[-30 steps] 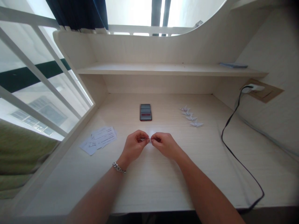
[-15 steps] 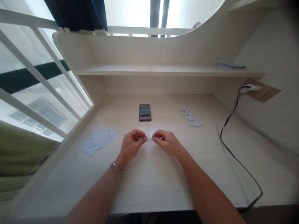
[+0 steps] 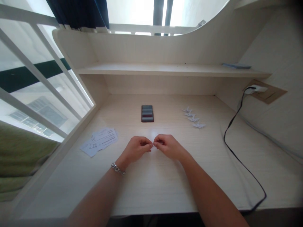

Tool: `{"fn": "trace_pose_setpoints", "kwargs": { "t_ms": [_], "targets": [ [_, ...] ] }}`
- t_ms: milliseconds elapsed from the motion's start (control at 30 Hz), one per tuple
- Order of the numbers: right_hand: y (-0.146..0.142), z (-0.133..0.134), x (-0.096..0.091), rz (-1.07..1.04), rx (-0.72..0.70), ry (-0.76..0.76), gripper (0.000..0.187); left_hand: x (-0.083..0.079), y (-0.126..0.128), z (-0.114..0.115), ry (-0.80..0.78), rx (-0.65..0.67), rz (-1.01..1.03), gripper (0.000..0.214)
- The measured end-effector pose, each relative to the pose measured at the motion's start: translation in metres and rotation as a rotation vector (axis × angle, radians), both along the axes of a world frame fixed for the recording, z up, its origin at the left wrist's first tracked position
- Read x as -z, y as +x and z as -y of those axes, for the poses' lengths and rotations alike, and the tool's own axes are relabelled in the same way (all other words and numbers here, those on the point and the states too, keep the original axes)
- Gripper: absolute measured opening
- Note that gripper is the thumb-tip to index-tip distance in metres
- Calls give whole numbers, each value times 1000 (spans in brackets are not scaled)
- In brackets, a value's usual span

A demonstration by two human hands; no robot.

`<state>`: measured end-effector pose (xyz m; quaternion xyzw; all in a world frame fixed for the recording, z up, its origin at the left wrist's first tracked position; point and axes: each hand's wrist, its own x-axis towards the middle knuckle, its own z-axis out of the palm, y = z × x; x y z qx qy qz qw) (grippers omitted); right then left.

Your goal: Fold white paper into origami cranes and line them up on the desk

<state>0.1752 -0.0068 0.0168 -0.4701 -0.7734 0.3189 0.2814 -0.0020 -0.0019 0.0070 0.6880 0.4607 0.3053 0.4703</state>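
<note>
My left hand (image 3: 139,148) and my right hand (image 3: 167,145) meet at the fingertips over the middle of the desk, both in a pinch. Between them is a small piece of white folded paper (image 3: 153,146), mostly hidden by the fingers. To the right, several small folded paper cranes (image 3: 193,119) stand in a slanting row. Loose paper slips (image 3: 104,138) with printed lines lie overlapping on the left. Straight beyond my hands rests a dark phone (image 3: 147,113), its screen blurred out.
A black cable (image 3: 224,135) runs from a wall socket (image 3: 267,92) down the desk's right side. A shelf (image 3: 146,68) spans the back, with a thin flat bluish object (image 3: 236,66) on it. White railing bars (image 3: 44,78) border the left.
My hands have come closer together, and the left has turned and shifted slightly towards me and to the right. The small paper shows less between the fingers. The view has tilted slightly.
</note>
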Motion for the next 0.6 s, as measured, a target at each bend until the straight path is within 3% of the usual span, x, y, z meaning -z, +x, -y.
{"fn": "trace_pose_setpoints", "kwargs": {
  "t_ms": [167, 433, 600],
  "targets": [
    [5, -1, 0, -8, -30, -60, 13, -4, -2, 0, -113, 85, 62, 18],
    [5, -1, -1, 9, -33, -30, 14, 4, -4, 0, -105, 54, 96, 18],
    [6, -2, -2, 15, -18, -50, 14, 2, -5, -1, -30, 36, -18, 18]
  ]
}}
